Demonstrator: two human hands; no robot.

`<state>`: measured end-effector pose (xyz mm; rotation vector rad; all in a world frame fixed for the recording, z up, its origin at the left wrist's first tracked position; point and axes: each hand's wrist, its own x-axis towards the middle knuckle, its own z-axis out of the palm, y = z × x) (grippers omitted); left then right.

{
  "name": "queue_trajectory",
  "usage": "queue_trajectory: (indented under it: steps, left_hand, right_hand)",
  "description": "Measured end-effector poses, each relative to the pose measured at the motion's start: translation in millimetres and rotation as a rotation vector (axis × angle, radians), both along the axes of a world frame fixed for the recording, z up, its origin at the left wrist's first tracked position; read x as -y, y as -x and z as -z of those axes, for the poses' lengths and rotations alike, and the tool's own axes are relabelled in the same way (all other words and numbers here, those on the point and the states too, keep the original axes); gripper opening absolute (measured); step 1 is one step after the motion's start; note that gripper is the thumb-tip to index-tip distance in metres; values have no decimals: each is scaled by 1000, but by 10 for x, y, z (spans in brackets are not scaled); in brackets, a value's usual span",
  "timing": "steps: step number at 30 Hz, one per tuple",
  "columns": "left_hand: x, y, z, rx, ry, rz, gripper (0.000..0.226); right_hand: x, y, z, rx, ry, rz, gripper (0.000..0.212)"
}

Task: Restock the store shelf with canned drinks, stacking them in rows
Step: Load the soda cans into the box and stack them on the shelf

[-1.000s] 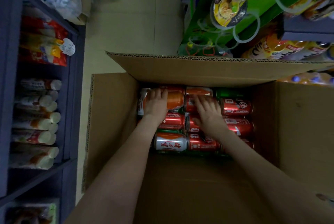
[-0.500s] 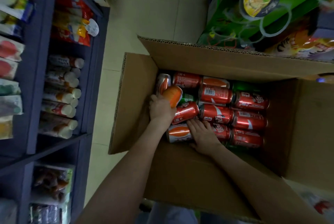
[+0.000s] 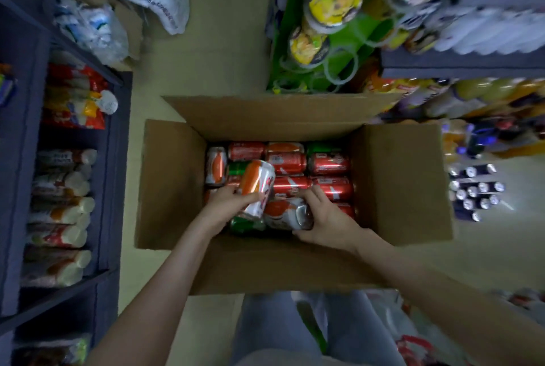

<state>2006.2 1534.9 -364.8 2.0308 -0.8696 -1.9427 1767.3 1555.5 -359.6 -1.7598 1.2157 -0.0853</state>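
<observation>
- Two drinks are in hand in the head view. The left hand (image 3: 225, 203) has its fingers wrapped round the tilted can (image 3: 257, 182), orange and white, held clear above the packed layer at frame centre.
- Half a second ago that can was only tipped up at the box's left side, and the right hand (image 3: 327, 222) lay flat on the near row. Now its fingers curl round a second can (image 3: 284, 213) lying at the near edge (its end shows dark).
- My reading is that picking this pair is about done and carrying them to a shelf comes next; which shelf I cannot tell.
- Red cans (image 3: 295, 163) fill much of the cardboard box (image 3: 171, 182), and a green can (image 3: 244, 224) lies under both hands.
- Dark shelving (image 3: 115, 159) runs down the left of the frame, holding packets. Dark bottles (image 3: 474, 188) stand on the floor at right, well apart from the box.
- The raised box flaps could catch a forearm on the way out.
</observation>
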Motion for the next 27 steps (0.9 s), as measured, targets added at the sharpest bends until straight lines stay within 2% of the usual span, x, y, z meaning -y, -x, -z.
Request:
queue_trajectory:
  steps: [2, 8, 14, 17, 19, 21, 24, 27]
  left_hand:
    - [-22, 226, -222, -85, 24, 54, 29]
    - [-8, 1291, -810, -228, 102, 131, 50]
    - [29, 2576, -1317, -359, 181, 74, 56]
    - [121, 3164, -1556, -398, 224, 30, 62]
    - [196, 3493, -1729, -410, 253, 37, 57]
    - [287, 3734, -1906, -436, 279, 35, 53]
    - [485, 3956, -2119, -501, 320, 7, 35]
    - [739, 4120, -2310, -542, 374, 49, 35]
  right_hand:
    - [-38, 345, -246, 57, 45, 147, 70]
    - [-46, 1413, -999, 213, 270, 507, 61]
    - [60, 2604, -1622, 681, 94, 826, 52]
    - [190, 3011, -1851, 891, 12, 941, 48]
    - [287, 3194, -1981, 1001, -37, 1010, 47]
    - [388, 3312, -2133, 1068, -106, 1061, 41]
    - [549, 3499, -2335, 1057, -196, 1075, 38]
    - [696, 3682, -2488, 1099, -232, 1100, 37]
